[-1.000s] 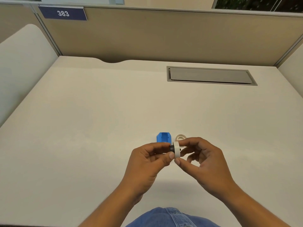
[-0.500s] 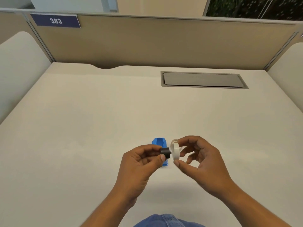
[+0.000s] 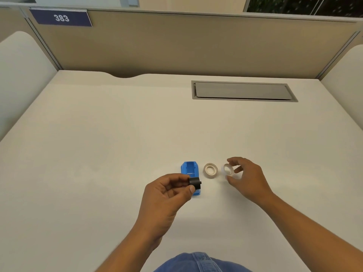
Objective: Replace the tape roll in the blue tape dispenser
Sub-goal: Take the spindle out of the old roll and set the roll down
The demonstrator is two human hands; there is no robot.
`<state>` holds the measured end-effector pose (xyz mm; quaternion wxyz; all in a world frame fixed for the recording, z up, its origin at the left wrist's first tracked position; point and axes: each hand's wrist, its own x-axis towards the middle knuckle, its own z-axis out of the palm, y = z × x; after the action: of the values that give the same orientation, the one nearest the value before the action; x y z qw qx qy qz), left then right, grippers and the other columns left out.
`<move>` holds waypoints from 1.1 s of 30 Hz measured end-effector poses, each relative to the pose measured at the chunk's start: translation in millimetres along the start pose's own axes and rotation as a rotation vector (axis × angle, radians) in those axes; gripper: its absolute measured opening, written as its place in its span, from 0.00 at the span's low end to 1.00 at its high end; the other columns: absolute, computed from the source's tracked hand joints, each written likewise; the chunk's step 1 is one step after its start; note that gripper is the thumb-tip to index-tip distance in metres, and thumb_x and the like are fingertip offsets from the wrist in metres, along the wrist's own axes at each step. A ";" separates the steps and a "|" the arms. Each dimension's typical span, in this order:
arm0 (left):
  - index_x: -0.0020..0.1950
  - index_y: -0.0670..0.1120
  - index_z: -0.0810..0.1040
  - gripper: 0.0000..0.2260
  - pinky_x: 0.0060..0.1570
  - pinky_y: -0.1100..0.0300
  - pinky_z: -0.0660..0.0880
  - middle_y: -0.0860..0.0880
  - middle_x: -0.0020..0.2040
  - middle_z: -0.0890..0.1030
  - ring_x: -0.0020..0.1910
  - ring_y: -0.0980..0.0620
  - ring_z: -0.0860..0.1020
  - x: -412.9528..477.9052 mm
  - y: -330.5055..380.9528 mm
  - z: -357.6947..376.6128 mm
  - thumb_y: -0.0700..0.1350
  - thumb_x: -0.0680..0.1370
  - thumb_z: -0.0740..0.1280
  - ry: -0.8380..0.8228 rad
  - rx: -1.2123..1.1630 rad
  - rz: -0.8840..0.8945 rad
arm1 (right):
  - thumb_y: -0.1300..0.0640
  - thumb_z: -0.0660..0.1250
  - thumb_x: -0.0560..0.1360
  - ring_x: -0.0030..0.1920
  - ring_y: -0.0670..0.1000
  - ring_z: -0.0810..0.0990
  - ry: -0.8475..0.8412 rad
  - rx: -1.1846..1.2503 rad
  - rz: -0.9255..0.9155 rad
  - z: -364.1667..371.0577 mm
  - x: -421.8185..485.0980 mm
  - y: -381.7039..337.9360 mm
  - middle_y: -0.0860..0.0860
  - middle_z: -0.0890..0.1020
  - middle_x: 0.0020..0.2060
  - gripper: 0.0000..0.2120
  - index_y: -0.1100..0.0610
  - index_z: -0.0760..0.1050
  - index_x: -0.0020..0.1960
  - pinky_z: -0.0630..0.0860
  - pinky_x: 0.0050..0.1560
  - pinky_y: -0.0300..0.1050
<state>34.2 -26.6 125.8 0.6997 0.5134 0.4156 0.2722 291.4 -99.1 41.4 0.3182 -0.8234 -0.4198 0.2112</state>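
Observation:
The blue tape dispenser (image 3: 189, 171) lies open on the white desk (image 3: 98, 154), its near end hidden behind the black spindle (image 3: 195, 183). My left hand (image 3: 167, 195) pinches that spindle between thumb and fingers just above the dispenser. A white tape roll (image 3: 210, 170) lies flat on the desk right of the dispenser. Further right, my right hand (image 3: 245, 177) holds a thin pale ring (image 3: 228, 169), a near-empty roll core, between thumb and forefinger, low over the desk.
A grey cable hatch (image 3: 243, 91) is set into the desk at the back right. Beige partition walls (image 3: 176, 46) close the back, with rounded white side panels (image 3: 21, 75) left and right. My blue jeans (image 3: 198, 262) show at the bottom edge.
The hands have pulled apart: the pale ring came off the black spindle and my right hand carried it rightward past the white roll. My left hand kept the spindle.

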 end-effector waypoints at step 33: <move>0.45 0.52 0.85 0.11 0.43 0.66 0.80 0.50 0.42 0.88 0.42 0.53 0.86 -4.1 -3.7 -3.8 0.36 0.71 0.75 0.045 0.021 -0.031 | 0.54 0.70 0.70 0.63 0.51 0.72 -0.221 -0.467 -0.160 33.5 31.3 -30.8 0.46 0.78 0.64 0.27 0.46 0.70 0.69 0.71 0.59 0.45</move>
<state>28.7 -29.3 123.1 0.6890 0.5081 0.4417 0.2684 271.2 -48.0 36.8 0.0873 -0.8107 -0.5530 0.1715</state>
